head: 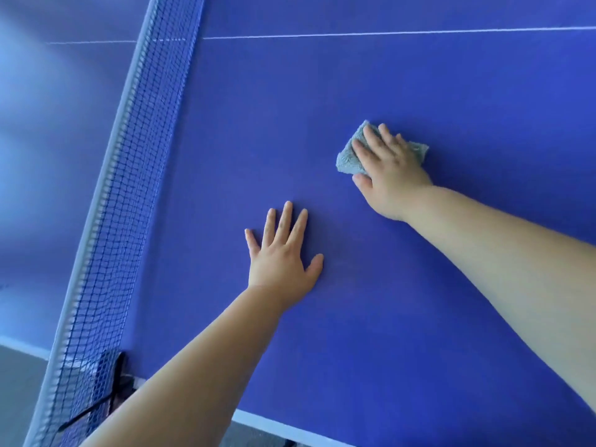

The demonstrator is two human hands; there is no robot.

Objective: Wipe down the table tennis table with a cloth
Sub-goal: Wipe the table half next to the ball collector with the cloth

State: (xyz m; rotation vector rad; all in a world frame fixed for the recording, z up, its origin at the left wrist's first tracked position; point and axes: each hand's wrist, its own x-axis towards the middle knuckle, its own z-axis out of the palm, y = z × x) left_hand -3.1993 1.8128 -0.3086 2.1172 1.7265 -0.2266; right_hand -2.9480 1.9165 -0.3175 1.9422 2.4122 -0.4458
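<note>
The blue table tennis table (371, 101) fills most of the view. A folded grey cloth (346, 158) lies on it right of centre. My right hand (388, 171) presses flat on the cloth with straight fingers, covering most of it. Lower and to the left, my left hand (283, 250) rests flat on the bare table surface, fingers spread, holding nothing.
The net (135, 162) with its white top band runs diagonally along the left side, clamped by a black post (111, 379) at the table's near edge. A white centre line (387, 33) crosses the far part. The white-edged near border (258, 421) and grey floor show at the bottom.
</note>
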